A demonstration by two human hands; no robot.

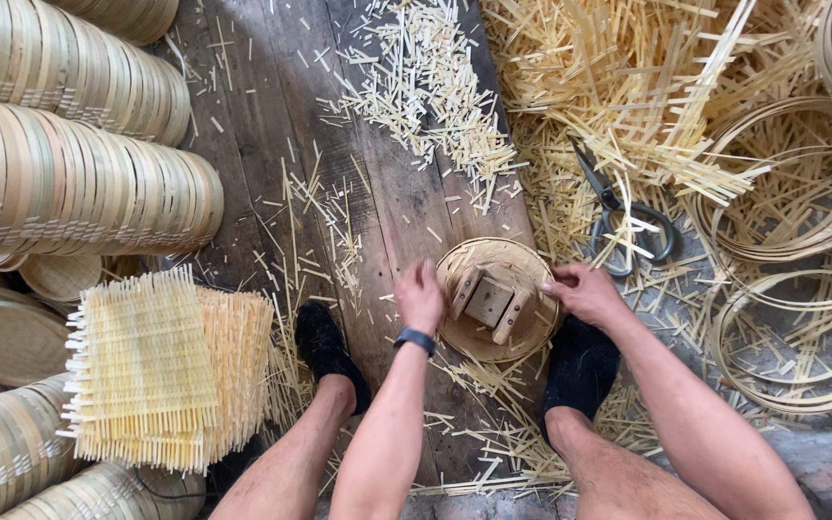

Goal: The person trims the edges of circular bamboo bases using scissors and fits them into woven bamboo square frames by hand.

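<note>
pale yellow woven mats (161,371), black socks (327,349), dark grey scissors (623,214)

Soft, even daylight fills the scene, brightest at the upper right; shadows are faint, focus is sharp, and the edges bow slightly.

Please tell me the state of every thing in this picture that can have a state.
Round bamboo tray: flat on the plank, gripped at both rims.
Wooden block piece: resting inside the tray.
Left hand: closed on the rim.
Right hand: closed on the rim.
Scissors: lying down, unheld.
</note>
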